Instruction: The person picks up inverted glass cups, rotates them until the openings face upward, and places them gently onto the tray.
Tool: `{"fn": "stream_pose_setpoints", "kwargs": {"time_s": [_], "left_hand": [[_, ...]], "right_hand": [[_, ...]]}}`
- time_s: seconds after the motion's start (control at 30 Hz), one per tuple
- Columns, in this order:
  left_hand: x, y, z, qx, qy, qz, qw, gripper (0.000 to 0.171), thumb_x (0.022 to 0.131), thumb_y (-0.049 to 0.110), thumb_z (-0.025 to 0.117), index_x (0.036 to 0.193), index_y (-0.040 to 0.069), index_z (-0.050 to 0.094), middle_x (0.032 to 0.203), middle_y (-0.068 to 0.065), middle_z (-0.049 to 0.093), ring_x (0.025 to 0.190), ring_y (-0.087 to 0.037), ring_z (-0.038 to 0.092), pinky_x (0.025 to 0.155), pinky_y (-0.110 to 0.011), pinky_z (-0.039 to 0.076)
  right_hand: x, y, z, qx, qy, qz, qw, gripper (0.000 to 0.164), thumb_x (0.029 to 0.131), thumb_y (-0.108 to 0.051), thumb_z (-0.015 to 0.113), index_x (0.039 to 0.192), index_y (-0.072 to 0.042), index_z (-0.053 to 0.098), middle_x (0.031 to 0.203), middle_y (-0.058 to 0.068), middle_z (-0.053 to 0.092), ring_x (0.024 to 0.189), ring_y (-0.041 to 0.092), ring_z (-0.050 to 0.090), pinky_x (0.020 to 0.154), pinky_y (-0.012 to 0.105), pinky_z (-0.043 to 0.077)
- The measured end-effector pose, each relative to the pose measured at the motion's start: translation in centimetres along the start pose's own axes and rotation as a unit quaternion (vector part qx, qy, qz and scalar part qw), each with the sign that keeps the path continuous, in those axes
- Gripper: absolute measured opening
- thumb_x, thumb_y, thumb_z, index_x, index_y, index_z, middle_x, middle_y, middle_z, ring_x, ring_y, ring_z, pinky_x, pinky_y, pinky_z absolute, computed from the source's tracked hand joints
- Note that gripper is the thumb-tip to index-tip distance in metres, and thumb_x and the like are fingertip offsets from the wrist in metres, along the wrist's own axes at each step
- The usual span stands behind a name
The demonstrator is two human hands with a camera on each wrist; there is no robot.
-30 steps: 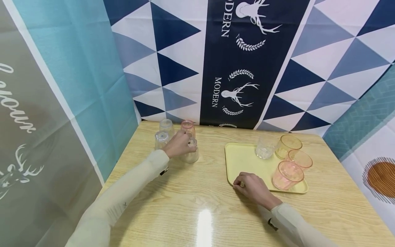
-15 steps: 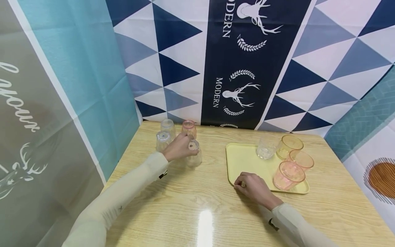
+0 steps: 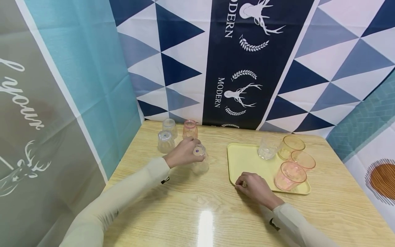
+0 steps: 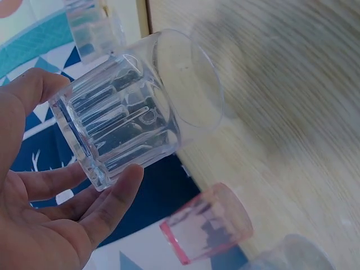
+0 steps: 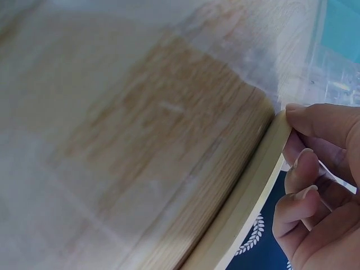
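Observation:
In the head view my left hand (image 3: 185, 152) holds a clear glass (image 3: 200, 163) upside down, left of the tray. The left wrist view shows thumb and fingers gripping that glass (image 4: 124, 112) round its thick base, its rim toward the wooden table. My right hand (image 3: 254, 188) pinches the front left corner of a yellow tray (image 3: 243, 164). In the right wrist view the thumb sits on the tray's edge (image 5: 247, 191), with the other fingers curled beside it. Upright on the tray's right side stand a clear glass (image 3: 267, 149) and yellow, orange and pink tumblers (image 3: 289, 176).
Behind my left hand several upside-down glasses stand at the table's back left: a clear one (image 3: 166, 142), another clear one (image 3: 170, 128) and a pink one (image 3: 190, 130). A patterned cloth wall (image 3: 179, 65) rises behind the table (image 3: 172, 212), and a blue-and-grey one (image 3: 89, 68) on the left.
My left hand has drawn the clear glass toward the right and nearer to me, away from the other upside-down glasses. The right hand keeps its place at the tray corner.

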State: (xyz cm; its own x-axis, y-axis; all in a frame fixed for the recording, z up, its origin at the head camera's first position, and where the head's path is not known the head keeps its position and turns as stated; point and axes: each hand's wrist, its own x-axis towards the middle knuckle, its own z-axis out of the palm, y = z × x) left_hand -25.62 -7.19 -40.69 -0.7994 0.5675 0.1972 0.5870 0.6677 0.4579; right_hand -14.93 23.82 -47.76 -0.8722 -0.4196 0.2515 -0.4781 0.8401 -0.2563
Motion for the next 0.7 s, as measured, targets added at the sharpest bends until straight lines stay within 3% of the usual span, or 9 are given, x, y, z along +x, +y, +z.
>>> {"fn": "stream_pose_setpoints", "kwargs": {"time_s": [0.3,0.7], "left_hand": [[-0.5,1.4,0.3,-0.009,-0.009,0.008,0.9999,0.058,0.085,0.037,0.079,0.128,0.000,0.065,0.121,-0.015,0.063,0.091,-0.018,0.061,0.070,-0.026,0.053],[-1.3,2.2,0.5,0.003,-0.017,0.012,0.9998,0.062,0.087,0.042,0.077,0.131,0.000,0.064,0.127,-0.015,0.062,0.106,-0.022,0.060,0.082,-0.032,0.054]], "right_hand": [[0.0,0.0,0.0,0.002,-0.002,-0.001,1.000,0.010,0.083,-0.016,0.086,0.083,-0.020,0.077,0.082,-0.014,0.065,0.066,-0.001,0.054,0.058,0.027,0.049],[0.0,0.3,0.2,0.001,-0.003,0.006,1.000,0.009,0.084,-0.019,0.086,0.084,-0.020,0.077,0.081,-0.016,0.063,0.067,0.001,0.055,0.059,0.028,0.049]]}}
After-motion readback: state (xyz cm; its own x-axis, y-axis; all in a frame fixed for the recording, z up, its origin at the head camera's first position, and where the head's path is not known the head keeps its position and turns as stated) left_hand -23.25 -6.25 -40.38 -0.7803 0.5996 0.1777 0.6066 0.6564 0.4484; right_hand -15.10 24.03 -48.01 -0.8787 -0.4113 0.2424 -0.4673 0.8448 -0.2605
